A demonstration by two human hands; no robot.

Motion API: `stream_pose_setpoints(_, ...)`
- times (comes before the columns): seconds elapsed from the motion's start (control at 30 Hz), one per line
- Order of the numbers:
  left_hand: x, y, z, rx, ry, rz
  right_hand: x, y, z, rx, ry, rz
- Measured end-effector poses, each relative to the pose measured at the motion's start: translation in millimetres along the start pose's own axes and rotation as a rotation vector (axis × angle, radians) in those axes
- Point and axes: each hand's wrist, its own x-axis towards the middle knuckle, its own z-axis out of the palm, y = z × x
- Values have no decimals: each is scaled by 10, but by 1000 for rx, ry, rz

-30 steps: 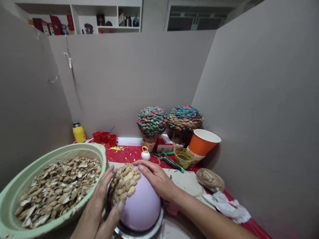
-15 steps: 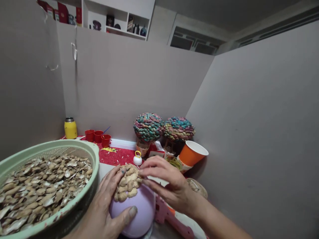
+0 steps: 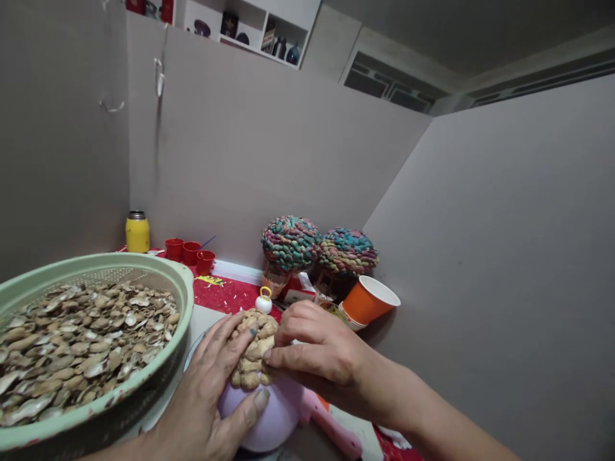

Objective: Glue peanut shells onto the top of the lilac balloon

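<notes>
A lilac balloon sits in front of me, its top covered with a patch of tan peanut shells. My left hand wraps around its left side, fingers over the shells and thumb against the bare lilac surface. On the right, my right hand has its fingers curled, with thumb and fingertips pressed on a shell at the patch's right edge. That shell is mostly hidden by the fingers. Beside the balloon lies a pink tool with a handle, partly covered by my right forearm.
A green strainer basket of empty shells stands at left. Behind are a yellow bottle, red cups, a white timer-like object with a yellow loop, two colourful shell-covered balloon models and tilted orange paper cups. Grey panels surround the table.
My right hand has come down onto the shells, its fingers more curled and pressed in. The left hand keeps its hold on the balloon. The view has shifted slightly.
</notes>
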Motion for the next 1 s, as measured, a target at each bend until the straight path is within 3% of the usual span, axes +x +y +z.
stream_pose_setpoints(0.53, 38, 50, -9, -9, -16, -71, -94, 81, 71, 102, 2, 88)
stream_pose_setpoints(1.0, -20, 9, 47, -132, -43, -146, -21, 134, 51, 241, -21, 157)
